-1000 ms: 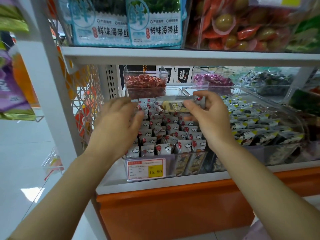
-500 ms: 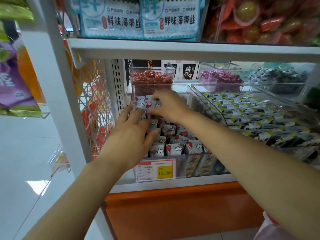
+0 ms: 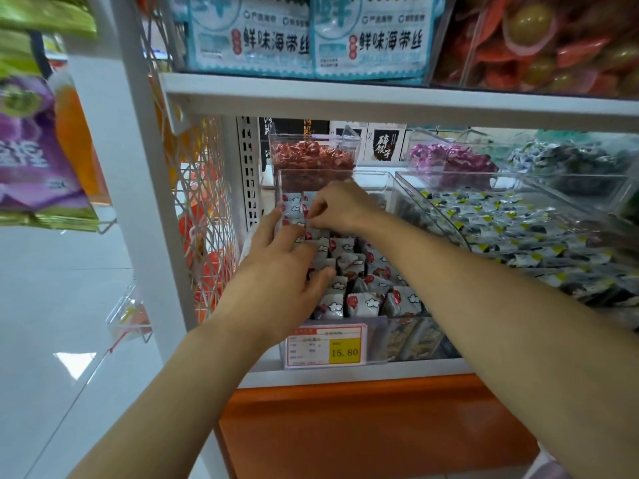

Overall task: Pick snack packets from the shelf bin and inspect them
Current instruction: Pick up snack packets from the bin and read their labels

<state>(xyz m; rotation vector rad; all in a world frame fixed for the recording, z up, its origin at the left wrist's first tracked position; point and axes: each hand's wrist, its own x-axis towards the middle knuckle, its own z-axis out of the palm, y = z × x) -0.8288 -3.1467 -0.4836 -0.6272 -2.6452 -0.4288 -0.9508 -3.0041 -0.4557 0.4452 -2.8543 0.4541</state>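
A clear plastic bin point(image 3: 408, 335) on the lower shelf holds several rows of small grey-white snack packets point(image 3: 363, 302) with a red spot and a white cloud on each. My left hand point(image 3: 276, 271) lies flat over the packets at the bin's left side, fingers spread, holding nothing. My right hand point(image 3: 340, 207) reaches across to the bin's back left corner. Its fingertips are pinched on a packet there. My left hand hides the packets under it.
A price tag point(image 3: 328, 347) reading 15.80 hangs on the bin's front. To the right stands a bin of black-and-yellow packets point(image 3: 518, 229). Behind are bins of red candy point(image 3: 311, 157) and purple candy point(image 3: 449, 160). The upper shelf edge point(image 3: 380, 102) hangs close overhead. A wire mesh panel point(image 3: 204, 219) flanks the left.
My right hand moved from the bin's right rim, where it held a packet up, to the back left corner. My left hand slid forward onto the packets.
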